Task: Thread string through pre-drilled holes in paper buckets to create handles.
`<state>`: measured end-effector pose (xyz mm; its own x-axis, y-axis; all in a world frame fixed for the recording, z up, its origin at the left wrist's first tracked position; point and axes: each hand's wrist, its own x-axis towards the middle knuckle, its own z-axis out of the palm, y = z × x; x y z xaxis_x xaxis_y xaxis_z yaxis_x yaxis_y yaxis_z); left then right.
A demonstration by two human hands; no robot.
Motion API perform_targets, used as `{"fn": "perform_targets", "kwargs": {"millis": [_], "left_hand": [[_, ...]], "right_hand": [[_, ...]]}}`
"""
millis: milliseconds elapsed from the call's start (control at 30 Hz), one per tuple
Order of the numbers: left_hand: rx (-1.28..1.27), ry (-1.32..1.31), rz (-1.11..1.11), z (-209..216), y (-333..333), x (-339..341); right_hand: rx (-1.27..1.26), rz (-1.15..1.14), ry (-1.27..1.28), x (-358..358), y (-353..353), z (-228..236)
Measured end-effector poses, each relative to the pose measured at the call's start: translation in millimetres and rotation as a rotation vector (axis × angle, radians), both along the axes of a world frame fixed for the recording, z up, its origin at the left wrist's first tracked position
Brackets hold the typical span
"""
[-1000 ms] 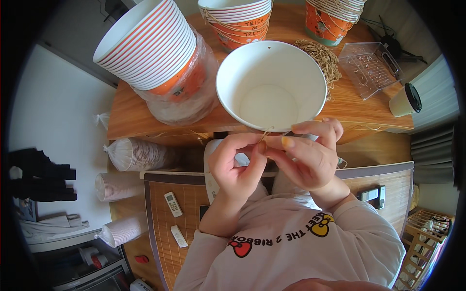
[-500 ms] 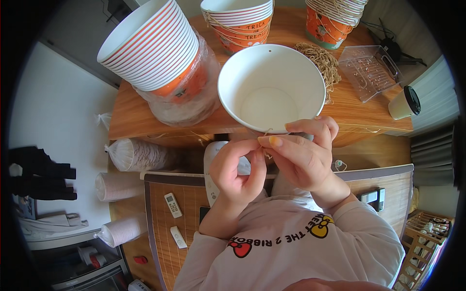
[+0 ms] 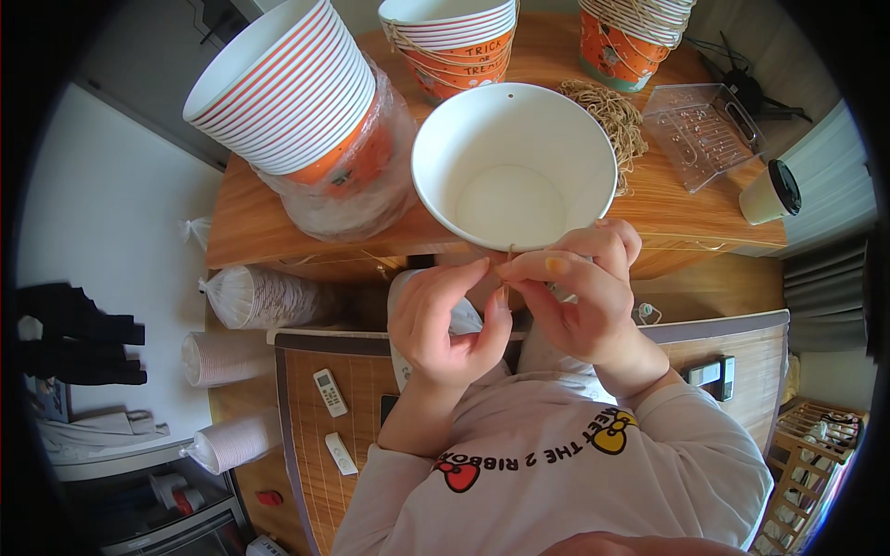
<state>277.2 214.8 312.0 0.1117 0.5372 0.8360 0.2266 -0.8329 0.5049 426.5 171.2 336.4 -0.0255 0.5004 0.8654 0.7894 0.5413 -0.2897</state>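
A white-lined paper bucket leans toward me at the table's front edge, its mouth facing up and a small hole near the far rim. At its near rim a thin piece of tan twine sticks up. My right hand pinches the twine just below that rim between thumb and forefinger, its other fingers curled against the bucket's side. Close beside it is my left hand, thumb and forefinger apart, with nothing visible between them. The twine's lower end is mostly hidden by my fingers.
On the wooden table stand a tall bucket stack in plastic wrap, orange buckets with twine handles, another stack, a twine bundle, a clear tray and a lidded cup. Wrapped stacks lie at lower left.
My left thumb and forefinger have parted and drawn slightly left, away from the right fingertips. The right hand keeps its pinch near the rim. The whole view has shifted a little.
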Motion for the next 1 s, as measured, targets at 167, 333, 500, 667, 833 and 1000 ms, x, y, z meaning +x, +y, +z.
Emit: {"fn": "perform_targets", "kwargs": {"millis": [167,333,500,667,833,1000], "left_hand": [[0.049,0.001,0.016,0,3,0],[0.016,0.015,0.044,2,1,0],[-0.059,-0.022,0.006,2,-2,1],[-0.132,-0.058,-0.045,1,-4,1],[-0.299,-0.157,-0.199,-3,-8,4],[-0.392,-0.232,-0.264,-4,-11,6]], "right_hand": [[-0.026,-0.013,0.002,0,-1,1],[0.001,-0.029,0.003,1,0,-3],[0.047,-0.055,0.029,1,0,-5],[0.046,-0.032,0.047,0,0,-3],[0.051,-0.047,0.002,0,-3,-5],[-0.023,-0.112,0.005,-2,-6,-3]]}}
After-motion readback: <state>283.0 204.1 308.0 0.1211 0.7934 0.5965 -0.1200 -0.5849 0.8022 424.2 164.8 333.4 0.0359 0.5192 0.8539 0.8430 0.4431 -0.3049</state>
